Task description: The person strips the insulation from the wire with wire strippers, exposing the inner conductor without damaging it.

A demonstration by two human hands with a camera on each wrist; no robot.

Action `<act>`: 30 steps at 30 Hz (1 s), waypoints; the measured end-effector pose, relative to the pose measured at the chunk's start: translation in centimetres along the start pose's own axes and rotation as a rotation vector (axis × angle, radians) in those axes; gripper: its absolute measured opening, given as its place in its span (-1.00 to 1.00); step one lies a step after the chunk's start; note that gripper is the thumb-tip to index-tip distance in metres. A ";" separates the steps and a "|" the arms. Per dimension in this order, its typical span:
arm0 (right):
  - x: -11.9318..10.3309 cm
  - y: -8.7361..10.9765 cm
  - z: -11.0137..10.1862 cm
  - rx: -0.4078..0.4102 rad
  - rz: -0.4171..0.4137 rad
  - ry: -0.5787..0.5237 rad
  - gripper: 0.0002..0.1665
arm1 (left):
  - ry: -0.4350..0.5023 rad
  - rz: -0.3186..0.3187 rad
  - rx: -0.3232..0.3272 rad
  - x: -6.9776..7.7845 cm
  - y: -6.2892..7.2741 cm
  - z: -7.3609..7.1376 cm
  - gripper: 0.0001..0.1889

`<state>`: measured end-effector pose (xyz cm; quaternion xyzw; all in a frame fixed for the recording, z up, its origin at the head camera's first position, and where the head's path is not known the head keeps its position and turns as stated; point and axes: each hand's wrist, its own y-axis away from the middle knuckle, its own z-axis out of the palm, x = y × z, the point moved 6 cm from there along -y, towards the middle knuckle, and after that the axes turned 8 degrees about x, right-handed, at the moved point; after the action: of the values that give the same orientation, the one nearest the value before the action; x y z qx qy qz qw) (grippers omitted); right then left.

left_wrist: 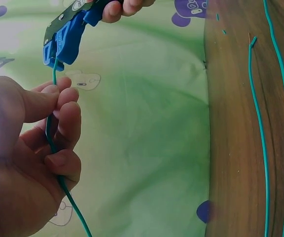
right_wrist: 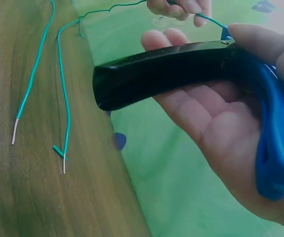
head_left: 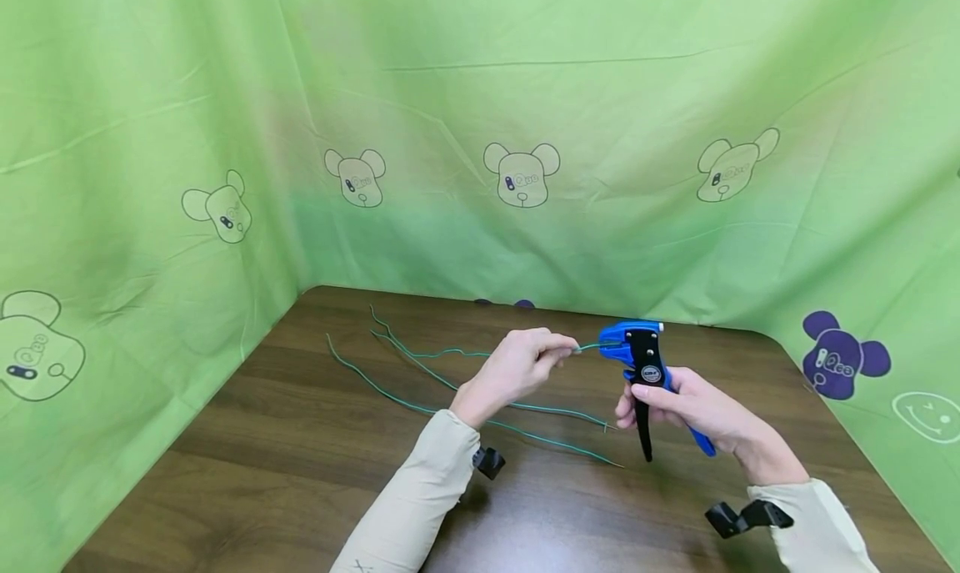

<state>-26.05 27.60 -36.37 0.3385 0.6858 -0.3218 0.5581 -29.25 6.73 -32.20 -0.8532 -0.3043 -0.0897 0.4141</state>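
Note:
My left hand (head_left: 517, 364) pinches a green wire (left_wrist: 54, 74) between thumb and forefinger, close to its end. From there the wire's end runs into the blue head of a wire stripper (head_left: 647, 356). The rest of that wire passes under the curled fingers in the left wrist view. My right hand (head_left: 708, 413) holds the stripper upright by its black handle (right_wrist: 157, 74) and blue handle (right_wrist: 277, 143); the handles stand apart. The wire's tip is hidden inside the stripper's head.
Two more green wires lie on the brown wooden table (head_left: 247, 481): a nearer wire (head_left: 551, 442) and a farther wire (head_left: 555, 408), both with bare ends. A scrap of insulation (right_wrist: 58, 151) lies by one tip. Green printed cloth (head_left: 600, 248) surrounds the table.

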 end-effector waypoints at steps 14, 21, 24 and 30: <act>0.1 -0.2 0.1 0.178 -0.037 0.176 -0.83 | 0.018 0.011 0.000 0.0 0.0 0.0 -0.79; 0.3 -0.3 0.3 0.239 -0.025 0.213 -0.87 | 0.012 0.008 0.013 0.0 -0.1 -0.1 -0.79; 0.5 -0.4 0.4 0.277 -0.001 0.224 -0.85 | 0.014 0.000 0.011 -0.1 0.0 -0.2 -0.79; 0.6 -0.4 0.7 0.344 0.030 0.233 -0.77 | 0.016 -0.012 0.009 -0.2 0.1 -0.3 -0.79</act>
<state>-26.11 26.86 -37.00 0.4740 0.6757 -0.3842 0.4137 -29.36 6.33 -32.11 -0.8486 -0.3063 -0.0977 0.4200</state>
